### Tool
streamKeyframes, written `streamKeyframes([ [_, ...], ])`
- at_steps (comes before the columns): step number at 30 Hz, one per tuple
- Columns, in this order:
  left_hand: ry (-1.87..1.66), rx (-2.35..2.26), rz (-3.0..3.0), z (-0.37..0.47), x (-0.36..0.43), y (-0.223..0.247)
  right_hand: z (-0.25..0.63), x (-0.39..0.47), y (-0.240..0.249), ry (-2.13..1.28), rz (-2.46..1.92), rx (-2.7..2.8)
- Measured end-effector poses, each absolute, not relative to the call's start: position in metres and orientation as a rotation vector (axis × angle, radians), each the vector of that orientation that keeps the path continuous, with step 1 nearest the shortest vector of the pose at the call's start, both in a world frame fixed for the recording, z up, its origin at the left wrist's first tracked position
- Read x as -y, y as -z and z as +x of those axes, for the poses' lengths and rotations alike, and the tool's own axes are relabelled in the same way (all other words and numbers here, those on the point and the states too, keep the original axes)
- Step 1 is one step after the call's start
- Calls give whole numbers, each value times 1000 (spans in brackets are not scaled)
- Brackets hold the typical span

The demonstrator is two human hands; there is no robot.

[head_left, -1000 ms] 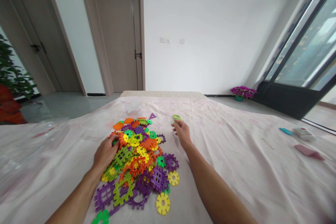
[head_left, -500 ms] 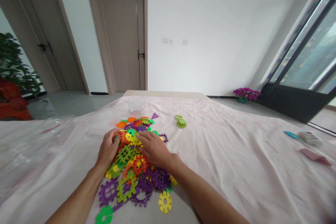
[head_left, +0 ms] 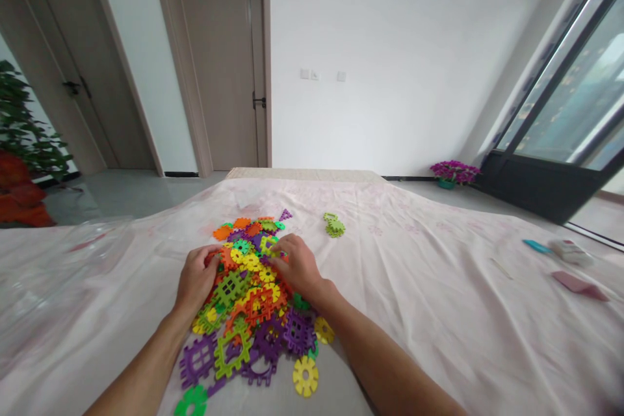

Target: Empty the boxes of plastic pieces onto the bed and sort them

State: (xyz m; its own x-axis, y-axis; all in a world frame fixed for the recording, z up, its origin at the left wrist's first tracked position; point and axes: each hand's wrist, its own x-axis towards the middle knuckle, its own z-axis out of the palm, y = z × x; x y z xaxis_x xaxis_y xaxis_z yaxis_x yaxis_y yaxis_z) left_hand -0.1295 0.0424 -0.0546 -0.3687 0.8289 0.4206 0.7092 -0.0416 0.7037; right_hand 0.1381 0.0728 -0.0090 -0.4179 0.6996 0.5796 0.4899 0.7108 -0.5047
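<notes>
A heap of plastic pieces point(head_left: 258, 302) in orange, yellow, green and purple lies on the pale cloth. My left hand point(head_left: 197, 276) rests against the heap's left side, its fingers curled round some red and orange pieces. At the upper right side of the heap, my right hand point(head_left: 296, 264) has its fingers bent over the pieces, near a yellow-green one point(head_left: 268, 245); what the fingertips hold is hidden. Nearer to me lie a yellow disc point(head_left: 305, 376) and a green disc point(head_left: 192, 401). A few green pieces point(head_left: 335, 227) sit apart, right of the heap.
Clear plastic packaging point(head_left: 80, 253) lies at the left. A blue item point(head_left: 537, 246), a white packet point(head_left: 570, 251) and a pink piece point(head_left: 580, 285) are at the far right. A small purple triangle point(head_left: 285, 215) is behind the heap.
My right hand has drawn to the right and its fingers have bent, uncovering yellow pieces in the middle of the heap. My left hand has stayed at the left side. The view has shifted slightly.
</notes>
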Motion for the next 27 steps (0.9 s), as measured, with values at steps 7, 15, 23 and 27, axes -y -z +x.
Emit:
streamKeyframes([
  [7, -1361, -2085, 1704, -132, -45, 59, 195, -127, 27, -320, -1249, 1682],
  [15, -1339, -2110, 1712, -133, -48, 62, 245, -149, 46, -126, -1441, 1517],
  [23, -1264, -2128, 1716, -134, -47, 62, 207, -129, 27, -346, -1250, 1771],
  [27, -1243, -2152, 1740, -135, -48, 63, 170, -93, 0, -454, -891, 2036],
])
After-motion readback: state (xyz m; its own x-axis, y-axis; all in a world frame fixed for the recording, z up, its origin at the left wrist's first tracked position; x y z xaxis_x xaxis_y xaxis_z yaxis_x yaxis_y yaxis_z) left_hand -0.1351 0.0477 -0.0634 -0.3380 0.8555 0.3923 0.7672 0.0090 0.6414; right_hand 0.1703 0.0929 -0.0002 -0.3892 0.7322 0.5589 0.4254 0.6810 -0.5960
